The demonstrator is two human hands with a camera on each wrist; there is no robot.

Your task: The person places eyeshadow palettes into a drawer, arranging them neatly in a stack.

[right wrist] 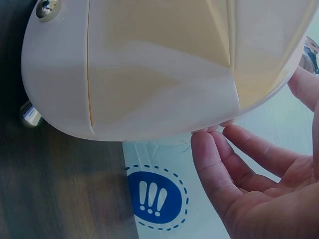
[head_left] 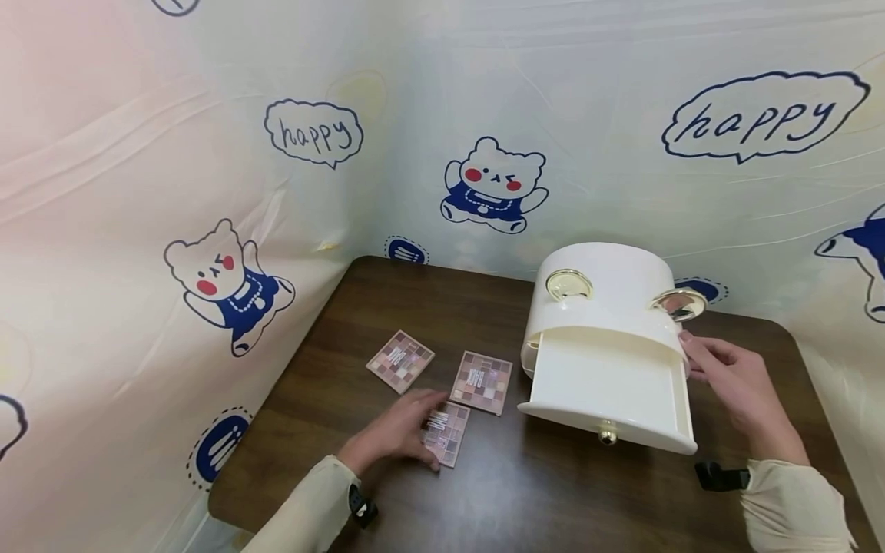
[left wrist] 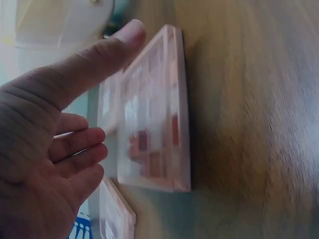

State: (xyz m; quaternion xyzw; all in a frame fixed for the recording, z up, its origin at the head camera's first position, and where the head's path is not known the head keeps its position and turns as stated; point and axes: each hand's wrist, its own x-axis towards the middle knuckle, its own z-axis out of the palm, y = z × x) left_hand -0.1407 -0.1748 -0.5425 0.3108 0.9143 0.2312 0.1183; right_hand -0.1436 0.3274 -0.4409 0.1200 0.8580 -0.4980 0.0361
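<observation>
Three eyeshadow palettes with chequered pink and brown covers lie flat on the table. My left hand (head_left: pixel 403 430) reaches over the nearest palette (head_left: pixel 448 436), thumb by its near edge, and covers its left part. In the left wrist view the thumb (left wrist: pixel 94 64) is straight and the other fingers bend loosely beside the palette. A white storage box (head_left: pixel 608 284) stands at the right, its drawer (head_left: pixel 608 376) pulled out with the white floor showing. Against the right side of the box, my right hand (head_left: pixel 736 380) rests its fingertips and thumb; some fingertips are hidden behind the edge.
The second palette (head_left: pixel 482 382) lies between the left hand and the drawer, the third (head_left: pixel 400 361) farther left. Gold-rimmed round ornaments (head_left: pixel 569 285) sit on the box, and a gold knob (head_left: pixel 607 436) on the drawer front. Printed sheeting (head_left: pixel 408 92) hangs behind the brown table (head_left: pixel 442 299).
</observation>
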